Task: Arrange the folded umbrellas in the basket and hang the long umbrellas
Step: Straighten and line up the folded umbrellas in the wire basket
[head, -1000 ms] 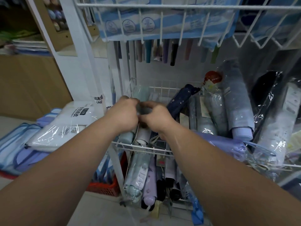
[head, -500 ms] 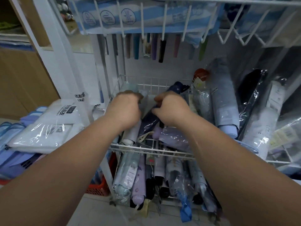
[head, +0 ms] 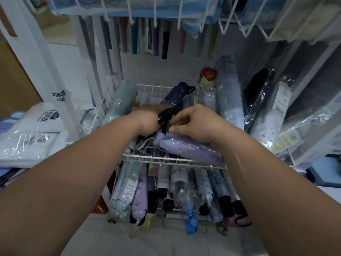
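navy umbrella (head: 177, 94), gripped inside left fingers (head: 162, 108)

a shop: wire baskets (head: 166, 159) full of plastic-wrapped, tagged folded umbrellas (head: 228, 93), packaged raincoats (head: 36, 130) stacked alongside.

White wire basket (head: 166, 159), packed. A navy umbrella (head: 178, 95) tilts up out of its middle, its low end gripped in the left hand (head: 147, 121). A lilac umbrella (head: 191, 149), in clear wrap, lies crosswise on the basket's front rim, handle end pointing left. A mint umbrella (head: 120, 103) leans along the basket's left wall. Above the basket's back, long umbrellas (head: 165, 41) hang in 1 row.
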Available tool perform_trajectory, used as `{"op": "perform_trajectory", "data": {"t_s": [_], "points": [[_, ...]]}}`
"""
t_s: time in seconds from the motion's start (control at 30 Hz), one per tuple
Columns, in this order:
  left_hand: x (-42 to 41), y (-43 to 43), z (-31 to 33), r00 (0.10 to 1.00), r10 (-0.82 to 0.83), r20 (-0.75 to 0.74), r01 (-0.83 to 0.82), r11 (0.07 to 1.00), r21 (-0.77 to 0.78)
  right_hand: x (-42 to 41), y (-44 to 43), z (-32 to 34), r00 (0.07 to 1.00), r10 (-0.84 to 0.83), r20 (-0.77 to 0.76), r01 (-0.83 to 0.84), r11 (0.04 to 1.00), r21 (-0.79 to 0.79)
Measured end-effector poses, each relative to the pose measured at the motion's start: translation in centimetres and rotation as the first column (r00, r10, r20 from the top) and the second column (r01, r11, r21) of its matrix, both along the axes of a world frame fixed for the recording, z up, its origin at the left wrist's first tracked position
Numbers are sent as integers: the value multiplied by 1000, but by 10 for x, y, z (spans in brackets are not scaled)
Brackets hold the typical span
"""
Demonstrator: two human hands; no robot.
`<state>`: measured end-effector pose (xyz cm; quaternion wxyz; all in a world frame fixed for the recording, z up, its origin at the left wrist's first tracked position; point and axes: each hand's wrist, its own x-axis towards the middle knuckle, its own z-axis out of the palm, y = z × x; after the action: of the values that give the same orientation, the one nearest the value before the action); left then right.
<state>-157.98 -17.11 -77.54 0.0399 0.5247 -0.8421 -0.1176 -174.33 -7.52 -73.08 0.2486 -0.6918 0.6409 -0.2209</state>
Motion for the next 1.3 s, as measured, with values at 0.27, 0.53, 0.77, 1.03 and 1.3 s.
{"op": "perform_trajectory", "data": {"t_s": [0.27,0.53,0.77,1.03,1.3], "points": [[-5,-6,-4,990,47,-130,-48,999,-4,7,24,24,879,184,-439,-85,968,236],[5,0,-1,765,76,-640,-93,996,7,5,22,25,894,151,-423,-84,981,172],[21,6,18,501,125,-856,-249,968,-4,4,16,26,955,49,-292,-40,999,37],[31,27,33,611,228,-758,-214,970,119,18,-19,14,939,-239,246,288,940,-185],[13,36,2,930,217,-295,-235,972,-25,28,-41,-25,843,-314,437,406,905,-131]]}}
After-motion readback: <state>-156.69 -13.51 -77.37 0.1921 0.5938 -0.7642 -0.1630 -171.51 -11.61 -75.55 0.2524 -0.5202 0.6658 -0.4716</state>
